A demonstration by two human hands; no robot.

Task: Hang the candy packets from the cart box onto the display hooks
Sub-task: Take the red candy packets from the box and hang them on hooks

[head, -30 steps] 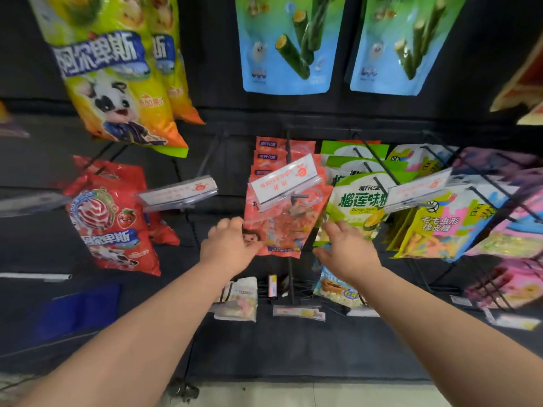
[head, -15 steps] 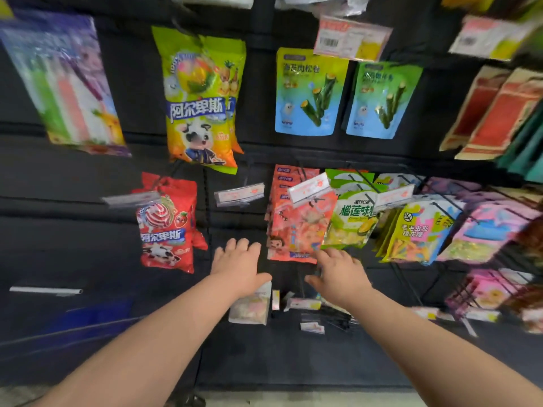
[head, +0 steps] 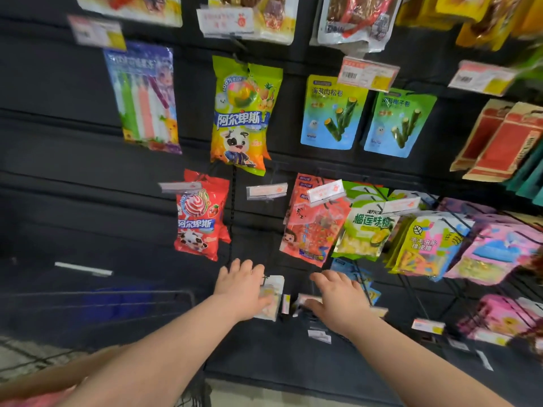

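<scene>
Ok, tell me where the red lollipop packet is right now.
Head view, left of centre: the red lollipop packet hangs on the black wall, below and left of the yellow packet, left of the orange packet.

Left grip (head: pixel 241 286) stretched forward palm-down, relaxed, right grip (head: pixel 338 298) level beside it, likewise

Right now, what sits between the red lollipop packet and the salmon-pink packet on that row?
Head view: between the red lollipop packet and the salmon-pink packet hangs a price label with no packet beneath it.
</scene>
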